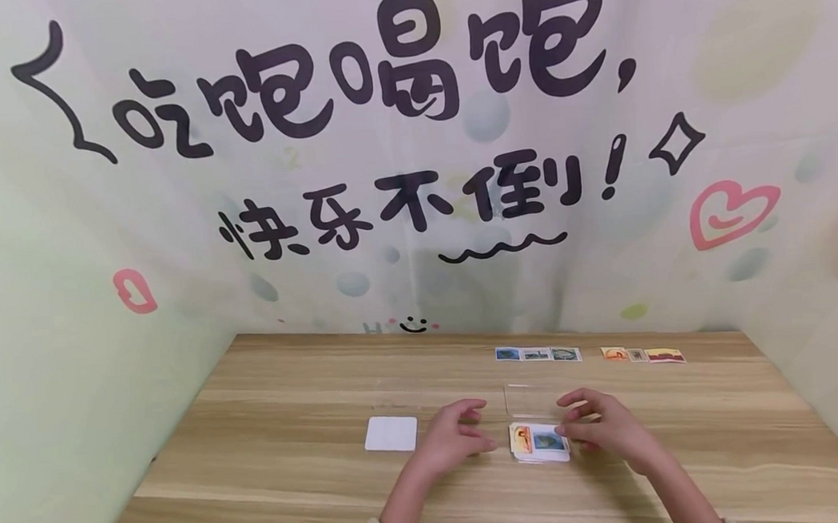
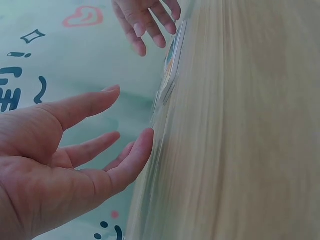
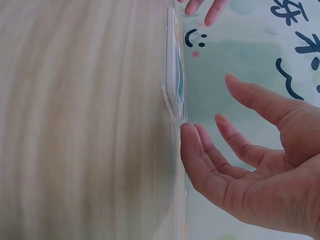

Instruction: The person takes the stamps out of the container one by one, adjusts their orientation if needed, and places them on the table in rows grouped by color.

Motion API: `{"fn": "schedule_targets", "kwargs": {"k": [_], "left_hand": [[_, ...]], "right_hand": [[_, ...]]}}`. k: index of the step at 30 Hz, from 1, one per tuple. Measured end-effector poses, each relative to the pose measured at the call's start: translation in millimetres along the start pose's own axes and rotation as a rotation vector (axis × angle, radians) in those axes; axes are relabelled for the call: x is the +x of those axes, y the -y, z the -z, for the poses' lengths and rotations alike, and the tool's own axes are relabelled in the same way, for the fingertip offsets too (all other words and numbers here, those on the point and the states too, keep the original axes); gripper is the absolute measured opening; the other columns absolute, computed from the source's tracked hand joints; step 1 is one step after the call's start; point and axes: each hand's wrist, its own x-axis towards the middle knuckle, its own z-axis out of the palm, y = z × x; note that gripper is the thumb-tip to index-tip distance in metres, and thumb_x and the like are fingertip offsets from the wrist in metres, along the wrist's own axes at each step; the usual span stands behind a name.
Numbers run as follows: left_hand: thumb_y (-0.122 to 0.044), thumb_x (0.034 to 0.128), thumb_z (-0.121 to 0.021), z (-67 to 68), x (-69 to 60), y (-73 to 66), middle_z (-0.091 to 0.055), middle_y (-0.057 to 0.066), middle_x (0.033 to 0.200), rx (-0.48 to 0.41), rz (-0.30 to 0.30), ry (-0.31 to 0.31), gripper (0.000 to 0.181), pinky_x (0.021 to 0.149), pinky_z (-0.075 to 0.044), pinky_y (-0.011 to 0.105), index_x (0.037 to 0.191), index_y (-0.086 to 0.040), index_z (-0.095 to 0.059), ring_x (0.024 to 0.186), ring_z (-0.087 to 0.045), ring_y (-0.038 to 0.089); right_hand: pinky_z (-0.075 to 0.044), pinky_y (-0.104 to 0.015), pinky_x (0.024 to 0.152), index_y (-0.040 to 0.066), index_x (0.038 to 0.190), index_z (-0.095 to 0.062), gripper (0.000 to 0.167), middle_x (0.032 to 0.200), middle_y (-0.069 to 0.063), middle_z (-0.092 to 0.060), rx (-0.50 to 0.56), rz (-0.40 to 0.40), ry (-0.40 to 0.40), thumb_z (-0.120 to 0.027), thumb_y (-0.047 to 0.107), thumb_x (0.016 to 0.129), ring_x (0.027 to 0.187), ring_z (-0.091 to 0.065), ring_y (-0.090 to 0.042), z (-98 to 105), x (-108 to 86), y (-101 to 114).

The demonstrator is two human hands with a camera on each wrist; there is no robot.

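Held left hand (image 1: 448, 437) left of the card stack (image 1: 538, 444) and right hand (image 1: 611, 427) just right, with grip released on both

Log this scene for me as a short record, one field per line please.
Left hand: left of the picture-topped cards, fingers apart, holding nothing
Right hand: at the cards' right side, fingers loosely bent; contact unclear
Cards' top: orange picture on the left, blue one on the right
Behind the cards: clear plastic piece
Beyond left hand, to its left: white card
Farther back: blue-toned picture trio; orange-and-red picture trio to its right
Surface: wood-grain table
Backdrop: pale, black writing
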Motion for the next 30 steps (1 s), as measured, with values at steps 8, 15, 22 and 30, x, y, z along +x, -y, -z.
{"fn": "schedule_targets", "kwargs": {"k": [8,15,22,30], "left_hand": [[0.013,0.0774,-0.082,-8.6,1.8,-2.1,-0.064,0.023,0.123,-0.03,0.002,0.013,0.064,0.082,-0.062,0.038,0.138,0.007,-0.061,0.102,-0.07,0.036],[0.011,0.0762,-0.085,-16.6,2.5,-1.3,-0.065,0.021,0.122,-0.019,0.006,0.015,0.064,0.081,-0.062,0.037,0.136,0.006,-0.063,0.101,-0.071,0.034],[0.012,0.0747,-0.085,-23.5,4.0,0.0,-0.065,0.02,0.12,-0.03,0.012,-0.001,0.063,0.081,-0.062,0.036,0.134,0.006,-0.065,0.098,-0.071,0.03],[0.012,0.074,-0.084,-30.4,6.4,3.0,-0.065,0.018,0.119,-0.042,0.009,-0.004,0.062,0.081,-0.062,0.034,0.133,0.008,-0.064,0.097,-0.07,0.028]], "right_hand": [[-0.061,-0.035,0.073,-0.011,0.129,-0.058,0.046,0.113,-0.019,-0.065,0.019,-0.01,0.018,-0.08,0.004,0.091,0.098,-0.061,-0.023,-1.1,-1.3,-1.8],[-0.061,-0.035,0.074,-0.01,0.13,-0.058,0.047,0.112,-0.018,-0.065,0.018,-0.03,0.038,-0.08,0.005,0.091,0.095,-0.061,-0.022,-2.3,-1.0,-1.2],[-0.06,-0.035,0.074,-0.009,0.129,-0.059,0.046,0.113,-0.017,-0.065,0.013,-0.052,0.027,-0.08,0.004,0.09,0.097,-0.06,-0.022,-4.9,-2.1,-0.7],[-0.06,-0.034,0.075,-0.009,0.129,-0.06,0.046,0.109,-0.015,-0.063,0.02,-0.074,0.006,-0.081,0.004,0.09,0.095,-0.058,-0.021,-6.6,-3.5,-3.8]]}}
